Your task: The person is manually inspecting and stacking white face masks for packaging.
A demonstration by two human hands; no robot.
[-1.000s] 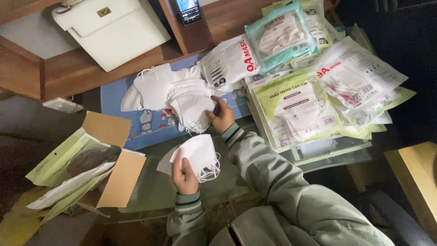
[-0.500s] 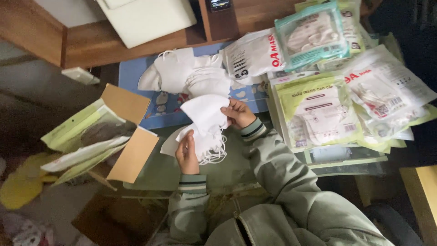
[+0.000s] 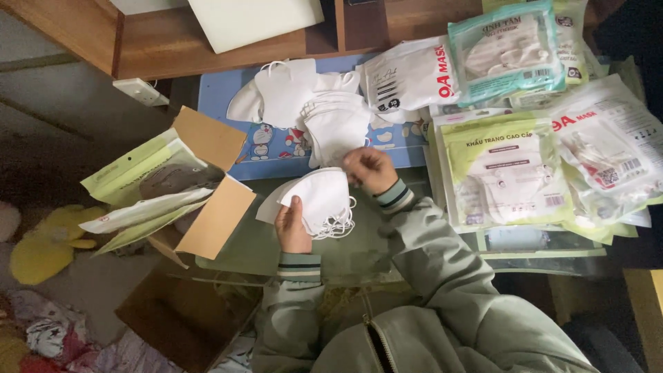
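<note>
Left hand (image 3: pixel 293 226) is closed on a small stack of folded white masks (image 3: pixel 319 199), thumb on top, fingers hidden under it. Right hand (image 3: pixel 371 170) pinches the top edge of that same stack, fingers curled; looks like it's squaring a mask onto the pile. Stack sits over the glass table (image 3: pixel 359 252), just in front of the person, ear loops dangling off the lower right side

Loose mask pile (image 3: pixel 314 110) lies on the blue cartoon mat (image 3: pixel 276 148), just beyond the right hand. Open cardboard box (image 3: pixel 207 200) with green-edged pouches (image 3: pixel 141 186) to the left of the left hand. Sealed mask packs (image 3: pixel 504 169) spread well to the right

My read for doing this well:
- align fold edges before letting go with the right hand, else the stack fans out
- keep the left thumb pressing the middle so the layers don't slide
- tuck the loops to one side; they'll likely snag when the stack goes into a pouch
- grip lightly at the edges, don't crush the nose fold

Count in the stack: can't tell from here
</note>
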